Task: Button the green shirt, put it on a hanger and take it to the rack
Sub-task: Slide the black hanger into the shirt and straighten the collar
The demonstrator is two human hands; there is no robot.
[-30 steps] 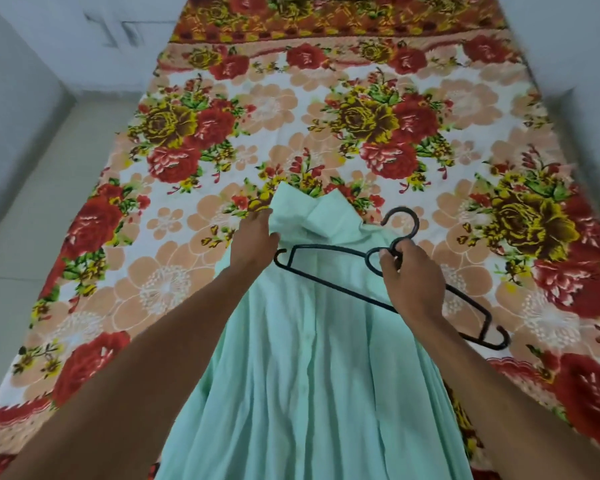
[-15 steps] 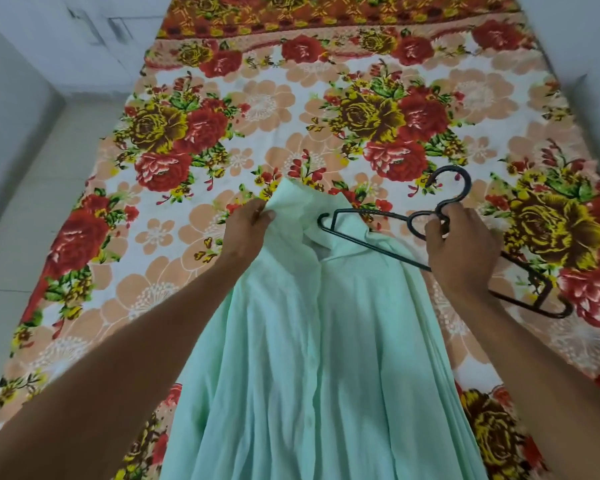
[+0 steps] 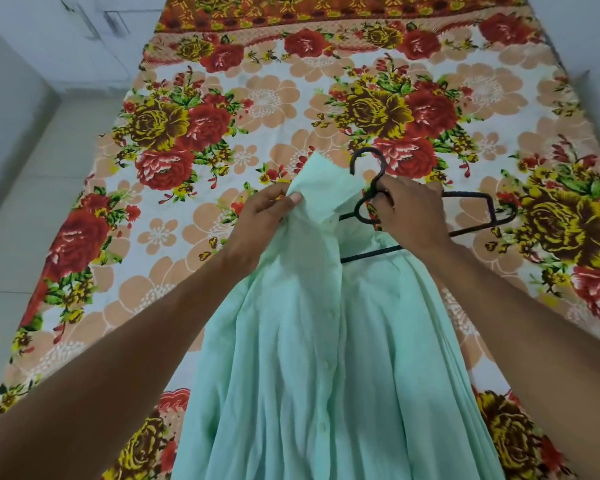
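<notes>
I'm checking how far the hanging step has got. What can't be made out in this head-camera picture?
- Left end of the hanger: it goes under the green shirt, so how far it is in cannot be told.
- Shirt hem: cut off by the bottom edge.
- Top button at the collar: too small, and creased under the left hand.
- Hanger neck: covered by the right hand.
- Rack: not in view.

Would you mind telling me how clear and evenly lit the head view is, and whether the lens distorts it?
Head view: soft, even light, no glare and no hard shadows; the shirt, hanger, left hand and right hand are sharp, with no motion blur; the wide lens makes the bedsheet taper sharply away and stretches the forearms at the bottom edge.
</notes>
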